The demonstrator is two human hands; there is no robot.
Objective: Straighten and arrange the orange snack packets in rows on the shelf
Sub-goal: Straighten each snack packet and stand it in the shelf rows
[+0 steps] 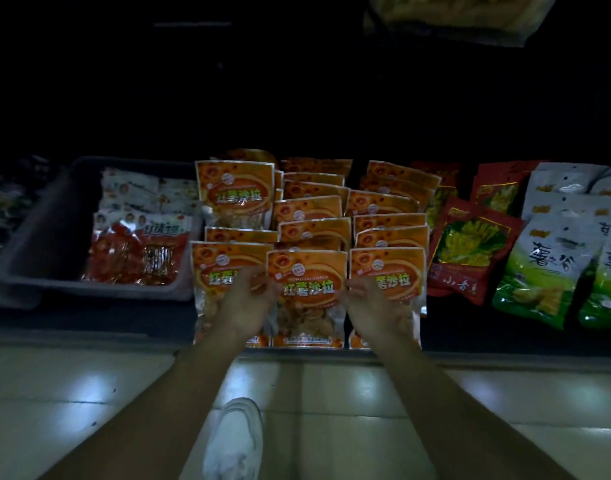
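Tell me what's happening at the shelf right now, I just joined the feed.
A person is tidying the orange snack packets on a low shelf. The left hand and right hand each pinch a side edge of the front middle packet, which stands upright in the front row. Behind it, orange packets stand in three rough columns, some tilted. A grey tub of red-and-white packets sits to the left; dark red packets and green-and-white packets lie to the right.

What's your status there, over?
Left hand and right hand pinch front packet by its sides. Packet upright, middle row. Nothing blocking.
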